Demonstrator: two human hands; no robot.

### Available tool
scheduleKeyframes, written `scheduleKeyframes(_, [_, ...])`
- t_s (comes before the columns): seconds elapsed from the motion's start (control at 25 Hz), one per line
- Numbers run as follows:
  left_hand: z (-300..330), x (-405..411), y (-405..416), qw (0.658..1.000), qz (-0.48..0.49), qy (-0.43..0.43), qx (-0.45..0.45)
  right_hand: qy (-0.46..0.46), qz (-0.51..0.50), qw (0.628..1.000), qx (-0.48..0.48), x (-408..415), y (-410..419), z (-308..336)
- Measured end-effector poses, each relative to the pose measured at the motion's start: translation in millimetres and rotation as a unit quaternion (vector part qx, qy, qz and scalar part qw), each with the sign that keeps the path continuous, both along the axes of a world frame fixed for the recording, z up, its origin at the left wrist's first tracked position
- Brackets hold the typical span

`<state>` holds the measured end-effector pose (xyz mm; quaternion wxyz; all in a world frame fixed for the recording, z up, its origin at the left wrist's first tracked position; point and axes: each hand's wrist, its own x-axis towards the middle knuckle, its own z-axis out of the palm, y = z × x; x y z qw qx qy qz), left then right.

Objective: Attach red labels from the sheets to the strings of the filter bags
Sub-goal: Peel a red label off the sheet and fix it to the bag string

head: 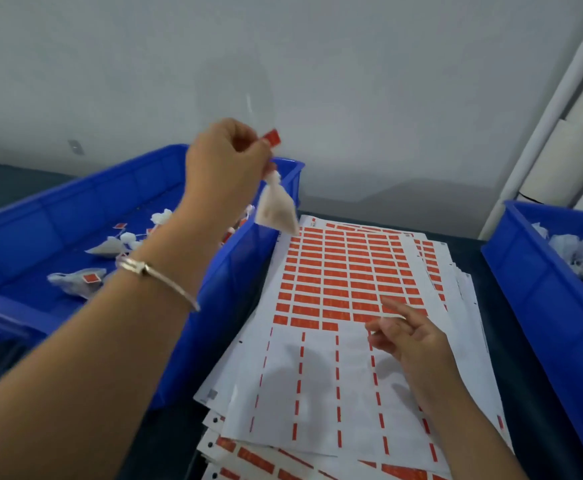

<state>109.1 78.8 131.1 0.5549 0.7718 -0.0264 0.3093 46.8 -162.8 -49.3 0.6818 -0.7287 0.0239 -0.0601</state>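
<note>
Above bin (75, 202), hand (224, 161) pinching bag (276, 211)

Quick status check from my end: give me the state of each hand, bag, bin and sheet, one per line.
Left hand: raised, pinching a labelled bag's string.
White filter bag: hanging over the left bin's edge, red label at the fingertips.
Right hand: over the sheet, fingers loosely bent, holding nothing.
Top label sheet: lower rows peeled, upper rows full.
Left blue plastic bin: holds labelled bags.
Right blue plastic bin: holds white bags.

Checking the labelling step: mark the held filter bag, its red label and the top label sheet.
filter bag (276, 211), head view, middle of the hanging pouch
red label (271, 137), head view, centre of the tag
label sheet (318, 375), head view, peeled white area
</note>
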Motion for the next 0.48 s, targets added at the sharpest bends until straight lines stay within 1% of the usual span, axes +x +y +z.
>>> scheduleKeyframes(0.04, [9.4,10.8,16.0,1.000,0.016,0.011,0.005,0.002,0.004,1.000,-0.003,0.3,0.3,-1.0])
scheduleKeyframes(0.12, [12.9,30.8,44.1,0.996,0.045,0.066,0.045,0.000,0.013,1.000,-0.005,1.3,1.7,-2.7])
scheduleKeyframes(0.24, [-11.2,49.7,71.7,0.980,0.068,0.158,0.103,0.002,0.021,0.999,-0.030,4.0,3.8,-6.8])
scheduleKeyframes(0.4, [-46.3,61.1,88.7,0.953,0.120,0.209,0.184,0.024,0.033,0.997,-0.071,4.1,6.1,-12.3])
scheduleKeyframes(0.48, [-55.0,62.4,92.2,0.939,0.121,0.243,0.211,0.027,0.036,0.996,-0.081,2.8,7.2,-11.6])
